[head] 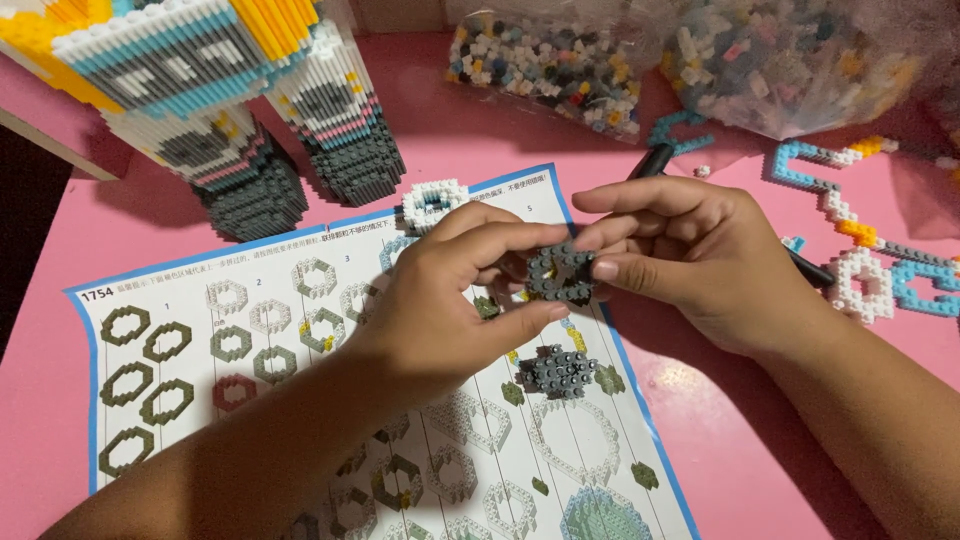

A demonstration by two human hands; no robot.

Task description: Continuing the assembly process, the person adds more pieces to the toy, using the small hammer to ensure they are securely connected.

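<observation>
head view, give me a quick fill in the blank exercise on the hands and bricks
1. Both hands hold a grey brick ____.
2. The sheet lies on a ____ table.
3. A second grey piece rests on the ____.
4. The bags hold loose ____.

Missing words: ring; pink; sheet; bricks

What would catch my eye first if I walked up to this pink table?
At centre, the left hand and right hand pinch a small grey ring of tiny building bricks above a blue-bordered instruction sheet. A tall brick model stands at upper left; clear bags of loose bricks lie along the top.
</observation>
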